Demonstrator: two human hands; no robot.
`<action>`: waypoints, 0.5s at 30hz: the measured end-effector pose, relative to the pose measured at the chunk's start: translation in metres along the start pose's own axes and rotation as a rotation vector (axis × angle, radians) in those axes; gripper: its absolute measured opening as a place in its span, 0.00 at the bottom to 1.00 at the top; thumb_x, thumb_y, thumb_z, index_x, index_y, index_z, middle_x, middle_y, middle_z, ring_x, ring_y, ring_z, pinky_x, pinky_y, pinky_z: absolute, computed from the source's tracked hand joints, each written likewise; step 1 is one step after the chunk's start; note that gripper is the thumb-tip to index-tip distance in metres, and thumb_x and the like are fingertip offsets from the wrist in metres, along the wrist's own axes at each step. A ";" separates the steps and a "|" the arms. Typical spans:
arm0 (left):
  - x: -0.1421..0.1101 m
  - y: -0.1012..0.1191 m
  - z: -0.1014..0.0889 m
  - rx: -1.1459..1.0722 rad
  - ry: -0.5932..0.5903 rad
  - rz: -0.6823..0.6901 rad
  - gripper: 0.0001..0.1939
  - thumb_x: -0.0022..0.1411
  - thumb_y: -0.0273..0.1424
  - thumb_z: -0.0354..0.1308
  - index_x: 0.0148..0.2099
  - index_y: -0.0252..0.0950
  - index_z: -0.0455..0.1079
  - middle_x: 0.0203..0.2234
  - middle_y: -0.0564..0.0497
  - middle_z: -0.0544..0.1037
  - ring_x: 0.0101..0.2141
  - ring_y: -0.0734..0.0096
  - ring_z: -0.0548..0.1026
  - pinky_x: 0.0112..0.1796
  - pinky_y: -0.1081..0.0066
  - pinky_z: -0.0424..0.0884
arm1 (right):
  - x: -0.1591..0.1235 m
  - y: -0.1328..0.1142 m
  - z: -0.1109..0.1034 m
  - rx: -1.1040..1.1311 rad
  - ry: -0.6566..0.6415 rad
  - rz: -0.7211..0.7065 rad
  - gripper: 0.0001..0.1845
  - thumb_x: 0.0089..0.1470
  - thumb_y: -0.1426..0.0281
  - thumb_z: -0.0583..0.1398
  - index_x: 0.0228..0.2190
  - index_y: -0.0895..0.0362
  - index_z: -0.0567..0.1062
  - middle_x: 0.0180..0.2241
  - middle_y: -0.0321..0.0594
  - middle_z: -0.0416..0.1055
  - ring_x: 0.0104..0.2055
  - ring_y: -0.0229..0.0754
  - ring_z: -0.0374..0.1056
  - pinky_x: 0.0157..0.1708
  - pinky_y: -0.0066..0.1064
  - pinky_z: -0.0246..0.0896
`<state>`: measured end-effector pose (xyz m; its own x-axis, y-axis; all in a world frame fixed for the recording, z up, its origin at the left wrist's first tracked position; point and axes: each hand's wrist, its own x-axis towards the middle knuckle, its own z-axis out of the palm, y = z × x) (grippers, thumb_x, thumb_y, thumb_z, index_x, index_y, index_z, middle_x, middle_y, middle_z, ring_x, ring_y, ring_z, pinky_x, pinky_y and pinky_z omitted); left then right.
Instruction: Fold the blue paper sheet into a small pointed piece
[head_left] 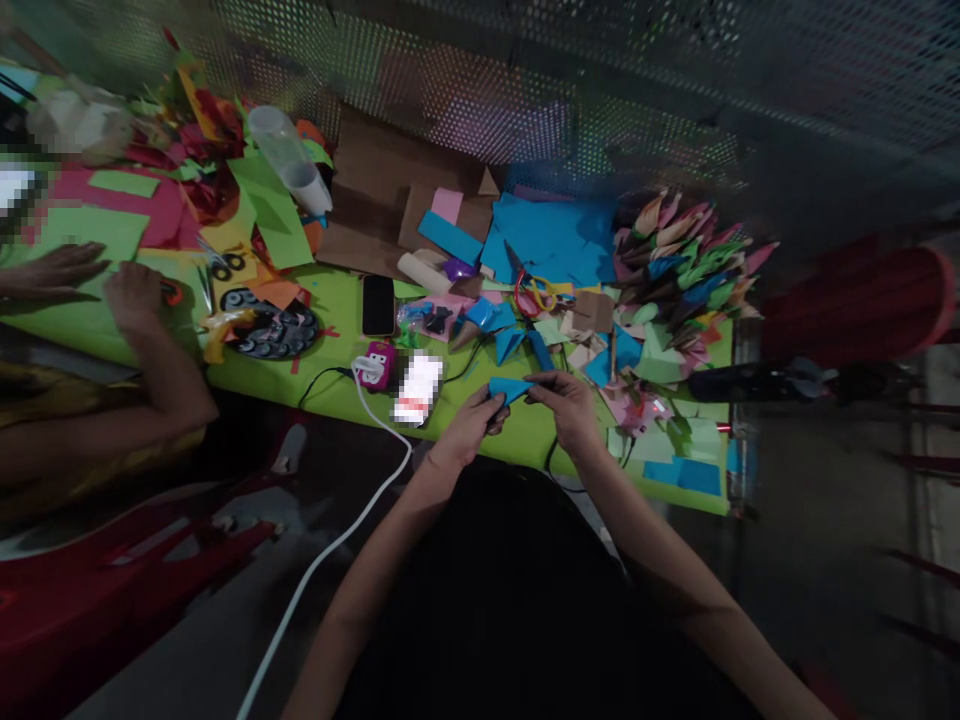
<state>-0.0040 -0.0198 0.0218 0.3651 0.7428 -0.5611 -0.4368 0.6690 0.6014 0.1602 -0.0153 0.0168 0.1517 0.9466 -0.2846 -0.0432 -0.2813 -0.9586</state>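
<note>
A small folded piece of blue paper (508,388) is held between my two hands above the table's near edge. My left hand (472,425) pinches its left side, thumb on top. At the paper's right end, my right hand (564,402) grips the tip between thumb and fingers. Just beyond the hands lie more folded blue paper pieces (510,345). A lit phone (418,388) rests to the left of my left hand, beside a pink power adapter (375,367). Scissors with red and yellow handles (534,293) lie farther back among paper scraps.
A green-covered table (337,400) carries paper scraps, blue sheets (551,240), cardboard (367,190) and a dark phone (378,305). Many paper cones (686,270) stand at the right. A white cable (330,550) hangs off the front. At left, another person's hands (135,298) work over paper.
</note>
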 end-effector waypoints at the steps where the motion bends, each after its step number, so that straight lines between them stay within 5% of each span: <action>1: 0.000 0.000 0.000 -0.005 0.013 0.008 0.19 0.51 0.40 0.70 0.33 0.36 0.65 0.19 0.60 0.62 0.20 0.82 0.59 0.21 0.78 0.50 | 0.000 -0.001 0.000 0.018 0.003 0.015 0.15 0.39 0.58 0.71 0.31 0.52 0.81 0.28 0.36 0.77 0.27 0.39 0.70 0.32 0.35 0.70; 15: 0.001 -0.002 -0.003 -0.064 0.024 0.018 0.21 0.50 0.39 0.72 0.32 0.36 0.62 0.19 0.59 0.62 0.21 0.82 0.60 0.21 0.78 0.50 | 0.000 -0.007 0.005 0.077 0.021 0.036 0.17 0.36 0.56 0.73 0.27 0.52 0.79 0.26 0.35 0.76 0.28 0.39 0.71 0.32 0.35 0.72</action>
<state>-0.0051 -0.0201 0.0181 0.3373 0.7532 -0.5648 -0.4951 0.6522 0.5741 0.1553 -0.0129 0.0232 0.1694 0.9321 -0.3200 -0.1244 -0.3019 -0.9452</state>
